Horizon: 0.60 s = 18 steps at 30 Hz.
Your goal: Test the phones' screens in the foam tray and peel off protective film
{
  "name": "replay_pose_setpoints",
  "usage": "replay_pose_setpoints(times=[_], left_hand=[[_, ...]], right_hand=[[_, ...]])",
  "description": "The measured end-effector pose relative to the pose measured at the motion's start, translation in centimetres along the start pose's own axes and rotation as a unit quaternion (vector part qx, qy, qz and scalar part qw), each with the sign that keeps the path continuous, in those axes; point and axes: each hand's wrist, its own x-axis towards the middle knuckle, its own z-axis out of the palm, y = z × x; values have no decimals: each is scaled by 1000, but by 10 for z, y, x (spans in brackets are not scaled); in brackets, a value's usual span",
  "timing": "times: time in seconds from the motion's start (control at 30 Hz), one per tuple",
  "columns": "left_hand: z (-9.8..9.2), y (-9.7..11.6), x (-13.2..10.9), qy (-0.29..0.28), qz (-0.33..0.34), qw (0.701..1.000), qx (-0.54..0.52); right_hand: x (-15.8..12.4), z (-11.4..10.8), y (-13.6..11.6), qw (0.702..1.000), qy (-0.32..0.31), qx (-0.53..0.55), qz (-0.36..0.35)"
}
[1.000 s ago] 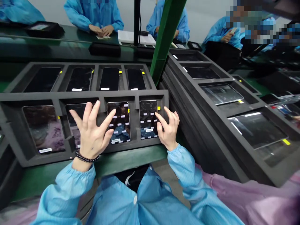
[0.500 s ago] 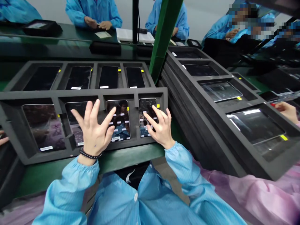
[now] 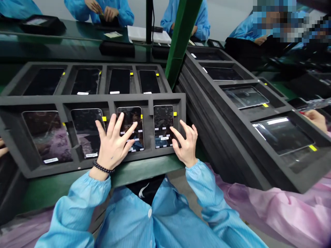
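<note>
A black foam tray lies before me with a flat touchscreen device in each pocket, most bearing a yellow tab. My left hand, fingers spread, is over the third device and partly hides its lit screen of small white labels. Its outer finger reaches toward the second device, which has a dark screen. My right hand has its fingers apart at the right edge of the fourth device. The index fingertip is at that lit screen; whether it touches is unclear. The leftmost device is dark and reflective.
Behind stands another foam tray of dark devices. Stacked trays rise on the right, beside a green post. A co-worker's hand shows at far right. People in blue smocks sit across the green bench.
Both my hands have shifted to the right and slightly down, uncovering more of the second and fourth devices. Small labels on the fourth screen are now arranged differently.
</note>
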Motion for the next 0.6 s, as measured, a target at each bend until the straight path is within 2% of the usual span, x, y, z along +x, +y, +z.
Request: replay_pose_setpoints(times=[0.17, 0.3, 0.43, 0.53, 0.6], left_hand=[[-14, 6, -11, 29, -21, 999, -19], [-23, 8, -31, 46, -37, 998, -14], [-17, 4, -44, 18, -57, 998, -8], [-11, 1, -46, -10, -69, 998, -3], [-8, 1, -44, -9, -71, 997, -2]], right_hand=[[-3, -1, 0, 999, -43, -19, 12], [1, 4, -6, 998, -58, -8, -17], [7, 10, -14, 998, -58, 6, -31], [12, 12, -24, 998, -44, 23, -49], [16, 13, -34, 996, -43, 34, -75]])
